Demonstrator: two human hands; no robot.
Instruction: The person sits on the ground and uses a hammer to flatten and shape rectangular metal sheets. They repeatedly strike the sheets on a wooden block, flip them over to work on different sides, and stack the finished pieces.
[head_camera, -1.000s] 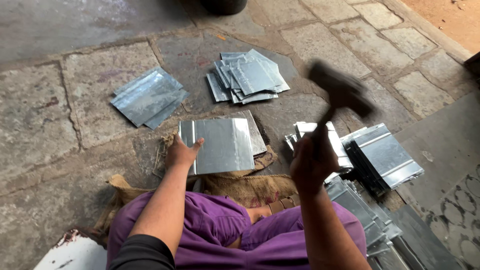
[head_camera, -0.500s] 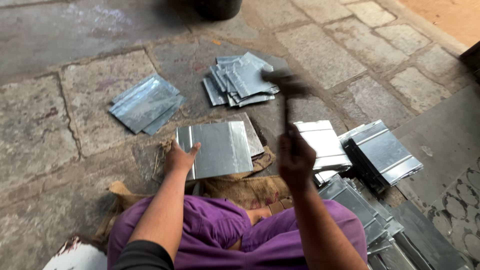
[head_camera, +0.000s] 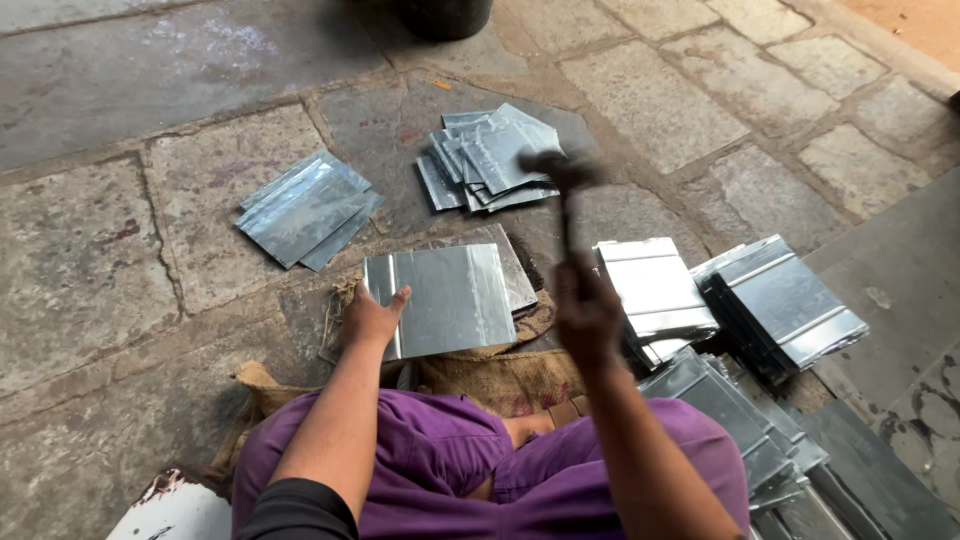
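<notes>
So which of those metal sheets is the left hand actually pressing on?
The single flat sheet lying on the burlap just ahead of the knees; the left hand presses its near-left corner. The other sheets sit in stacks farther out, untouched.

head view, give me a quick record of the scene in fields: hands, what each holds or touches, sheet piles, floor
left hand: left hand pressed flat on the near left edge of the metal sheet
right hand: right hand grips the hammer, raised, head blurred
work sheet: lies flat on burlap sacking in front of the knees
far piles: small sheets fanned out; another stack to the left
right side piles: folded sheets and ribbed stack
floor: stone slabs
clothing: purple trousers
</notes>
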